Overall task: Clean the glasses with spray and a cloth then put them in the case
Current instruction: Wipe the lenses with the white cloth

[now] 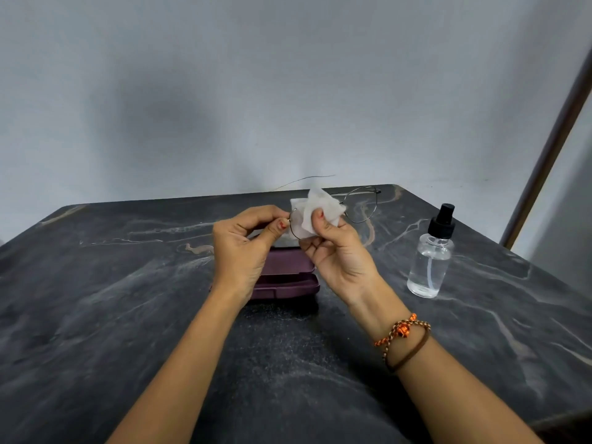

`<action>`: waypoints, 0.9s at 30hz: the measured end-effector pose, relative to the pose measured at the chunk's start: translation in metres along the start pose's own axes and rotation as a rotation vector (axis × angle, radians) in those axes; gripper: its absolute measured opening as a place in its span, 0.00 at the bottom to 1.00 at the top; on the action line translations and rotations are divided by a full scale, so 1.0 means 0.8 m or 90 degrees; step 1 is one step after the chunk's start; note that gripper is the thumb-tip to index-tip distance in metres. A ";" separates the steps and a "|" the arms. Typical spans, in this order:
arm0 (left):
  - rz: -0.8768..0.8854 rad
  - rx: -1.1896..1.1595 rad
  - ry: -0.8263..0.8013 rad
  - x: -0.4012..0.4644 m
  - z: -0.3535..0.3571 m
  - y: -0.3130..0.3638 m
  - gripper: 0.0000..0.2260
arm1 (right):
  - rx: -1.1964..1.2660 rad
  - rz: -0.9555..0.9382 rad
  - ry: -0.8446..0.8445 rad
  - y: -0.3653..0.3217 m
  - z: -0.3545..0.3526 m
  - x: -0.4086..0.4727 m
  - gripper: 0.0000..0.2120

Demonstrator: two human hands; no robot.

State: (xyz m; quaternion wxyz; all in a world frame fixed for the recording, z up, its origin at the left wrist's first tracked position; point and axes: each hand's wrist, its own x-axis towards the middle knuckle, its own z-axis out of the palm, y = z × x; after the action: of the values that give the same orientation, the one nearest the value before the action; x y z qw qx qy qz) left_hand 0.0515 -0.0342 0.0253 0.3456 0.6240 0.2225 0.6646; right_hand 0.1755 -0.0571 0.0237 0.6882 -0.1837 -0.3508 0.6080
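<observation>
Thin wire-framed glasses [362, 205] are held up above the table's middle. My left hand [245, 243] pinches the frame's left edge between thumb and fingers. My right hand [336, 251] presses a white cloth [315, 211] around the left lens, thumb on the near side. The right lens and an arm of the frame stick out to the right, uncovered. Below my hands a dark purple case [285, 277] lies open on the table, partly hidden by my wrists. A clear spray bottle [431, 261] with a black pump top stands upright to the right.
The dark marbled table [128, 299] ends at a grey wall behind. A brown slanted bar [551, 149] leans at the far right past the table's corner. A thin wire [307, 179] curves along the table's back edge.
</observation>
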 end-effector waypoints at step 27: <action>0.011 0.040 -0.026 -0.001 -0.006 -0.001 0.15 | -0.089 -0.004 0.041 0.005 0.001 -0.002 0.26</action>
State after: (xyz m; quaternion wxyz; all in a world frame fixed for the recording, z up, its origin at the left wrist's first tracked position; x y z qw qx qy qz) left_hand 0.0465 -0.0335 0.0240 0.3241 0.6499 0.2309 0.6475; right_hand 0.1722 -0.0579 0.0213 0.6866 -0.2497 -0.3708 0.5734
